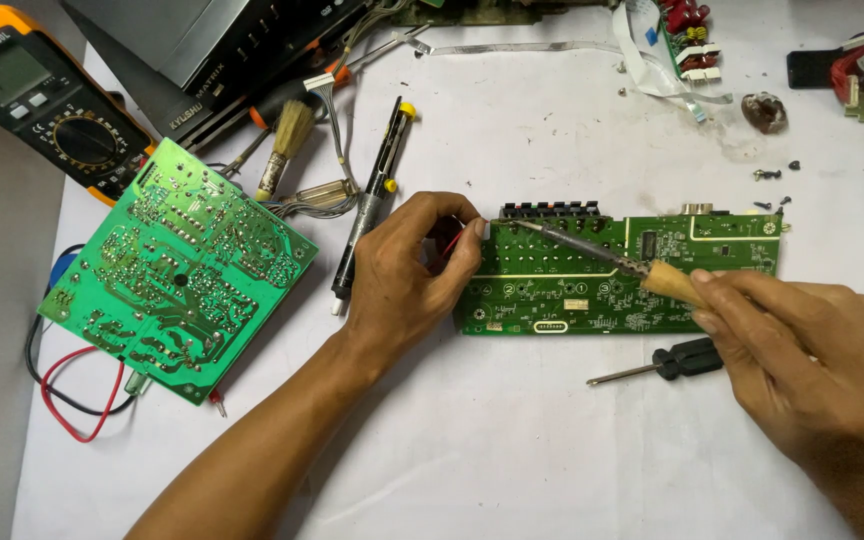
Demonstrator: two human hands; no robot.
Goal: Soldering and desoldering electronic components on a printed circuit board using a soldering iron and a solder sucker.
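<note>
Nearest us, our right hand [807, 345] comes in from the lower right, forearm out of view, fingers curled tight around the pale wooden handle of a soldering iron [607, 258]. Its long axis runs from that handle up and to the left, the thin metal tip pointing toward our left hand and ending at the upper left corner of a long green circuit board [652, 300]. This board lies flat on the desk [512, 450] between our two hands, its long side running left to right, with a row of black connectors along its far edge near the tip.

Our left arm reaches in from the bottom, angling up to the right, wrist slightly bent. Our left hand [412, 270] rests at the board's left end, fingers closed narrow, thumb and forefinger pinching a thin red wire [455, 240] just beside the iron's tip.

Just below our right hand lies a small screwdriver [657, 365] with a black handle, its shaft pointing left. Left of our left hand a black solder sucker [372, 200] with yellow knobs lies nearly upright in the view. Farther left a second, squarer green board [177, 270] sits tilted, solder side up, with red and black leads curling under it. Beyond that are a small brush [282, 145] and a yellow-cased multimeter [37, 95].
</note>
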